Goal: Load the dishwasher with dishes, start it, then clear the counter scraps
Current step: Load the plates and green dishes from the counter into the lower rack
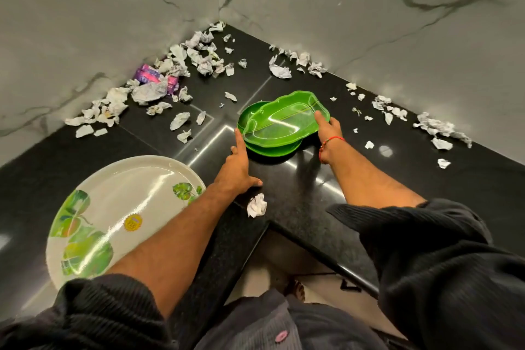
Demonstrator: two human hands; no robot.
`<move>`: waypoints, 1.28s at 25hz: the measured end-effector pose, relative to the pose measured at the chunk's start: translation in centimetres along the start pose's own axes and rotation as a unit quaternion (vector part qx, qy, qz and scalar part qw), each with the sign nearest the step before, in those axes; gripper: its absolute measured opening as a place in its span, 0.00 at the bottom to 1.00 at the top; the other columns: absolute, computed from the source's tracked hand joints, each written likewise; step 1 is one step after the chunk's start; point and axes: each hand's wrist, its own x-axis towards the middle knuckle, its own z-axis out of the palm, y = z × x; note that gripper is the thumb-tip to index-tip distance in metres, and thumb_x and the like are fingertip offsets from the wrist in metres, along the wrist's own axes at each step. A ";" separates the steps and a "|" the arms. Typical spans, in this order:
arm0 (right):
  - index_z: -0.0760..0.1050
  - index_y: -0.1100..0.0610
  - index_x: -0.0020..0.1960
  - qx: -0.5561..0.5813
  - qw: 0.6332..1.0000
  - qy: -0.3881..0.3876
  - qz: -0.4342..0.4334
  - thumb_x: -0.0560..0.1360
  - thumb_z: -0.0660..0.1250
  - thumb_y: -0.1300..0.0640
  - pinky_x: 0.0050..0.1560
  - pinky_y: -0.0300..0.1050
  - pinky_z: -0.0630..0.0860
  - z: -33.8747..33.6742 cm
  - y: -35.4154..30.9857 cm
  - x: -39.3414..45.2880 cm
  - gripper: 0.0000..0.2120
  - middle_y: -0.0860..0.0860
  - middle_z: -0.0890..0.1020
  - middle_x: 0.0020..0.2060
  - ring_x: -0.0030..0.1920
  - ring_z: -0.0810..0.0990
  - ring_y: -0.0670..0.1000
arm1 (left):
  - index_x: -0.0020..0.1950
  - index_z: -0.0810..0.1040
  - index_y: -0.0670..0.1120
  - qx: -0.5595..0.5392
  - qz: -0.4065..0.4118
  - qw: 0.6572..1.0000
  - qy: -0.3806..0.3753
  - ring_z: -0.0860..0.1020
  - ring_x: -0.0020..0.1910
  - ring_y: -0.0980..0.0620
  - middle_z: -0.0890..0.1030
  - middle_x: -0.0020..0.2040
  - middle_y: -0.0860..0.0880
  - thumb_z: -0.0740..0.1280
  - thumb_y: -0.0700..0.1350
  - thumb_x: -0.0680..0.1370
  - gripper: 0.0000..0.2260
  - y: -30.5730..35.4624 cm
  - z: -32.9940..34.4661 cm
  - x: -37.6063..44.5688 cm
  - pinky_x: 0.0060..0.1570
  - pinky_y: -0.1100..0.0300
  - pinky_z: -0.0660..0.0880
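On the black tabletop (298, 207), which formed an inside corner against grey marbled walls (85, 23), two green plastic dishes sat stacked near the middle: a leaf-shaped green dish (284, 119) lay tilted on top of a round green plate (272, 148), the upper one overhanging the lower toward the right. The right hand (328, 129) gripped the right edge of the leaf-shaped dish, with the thumb lying over the rim and the remaining fingers hidden beneath it. A red thread band (332, 140) circled that wrist. The left hand (237, 167) reached toward the left edge of the stack with its fingers (239, 139) straight and extended, the fingertip touching or just beside the rim of the leaf-shaped dish; exact contact could not be confirmed. Its thumb was spread to the right, resting on the tabletop. Both forearms were bare, with dark sleeves (426, 250) pushed up. At the near left, a large white plate (119, 207) printed with green leaves and bearing a round yellow sticker (133, 222) rested flat on the tabletop, partly covered by the left forearm. Torn and crumpled paper scraps (181, 65) were scattered along both walls, densest at the far left, with a purple wrapper (147, 71) lying among them. One crumpled scrap (256, 204) lay near the tabletop edge, just near of the left hand.
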 end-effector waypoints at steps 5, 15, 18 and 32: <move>0.70 0.53 0.38 -0.026 0.996 0.087 0.011 0.71 0.69 0.65 0.17 0.33 0.62 2.6 1.0 1.3 0.11 0.55 0.75 0.43 0.30 0.69 0.50 | 0.75 0.22 0.55 0.019 -0.015 1.000 0.000 0.71 0.72 0.38 0.59 0.80 0.37 0.83 0.48 0.66 0.68 -0.4 0.4 0.0 0.70 0.42 0.70; 0.73 0.61 0.41 0.298 0.944 0.134 0.043 0.76 0.62 0.69 0.31 0.56 0.82 -8.6 1.0 -6.5 0.07 0.60 0.79 0.37 0.36 0.80 0.56 | 0.77 0.25 0.52 0.038 0.015 0.999 -0.003 0.72 0.70 0.36 0.62 0.78 0.35 0.83 0.48 0.67 0.67 -0.8 0.1 -0.5 0.69 0.42 0.71; 0.73 0.62 0.41 0.387 0.909 0.155 0.023 0.75 0.61 0.70 0.37 0.59 0.83 -12.8 1.5 -11.2 0.07 0.60 0.80 0.35 0.38 0.80 0.57 | 0.78 0.26 0.51 0.018 0.018 1.000 0.005 0.68 0.73 0.33 0.58 0.80 0.34 0.81 0.43 0.68 0.65 -0.5 0.0 -0.8 0.71 0.41 0.68; 0.73 0.52 0.53 0.364 0.881 0.294 -0.066 0.72 0.52 0.76 0.40 0.53 0.80 -33.6 14.1 -33.2 0.23 0.55 0.80 0.44 0.42 0.80 0.54 | 0.70 0.74 0.50 -0.265 0.264 0.910 -0.181 0.81 0.45 0.50 0.80 0.54 0.48 0.61 0.43 0.85 0.13 21.1 15.2 -17.3 0.34 0.54 0.83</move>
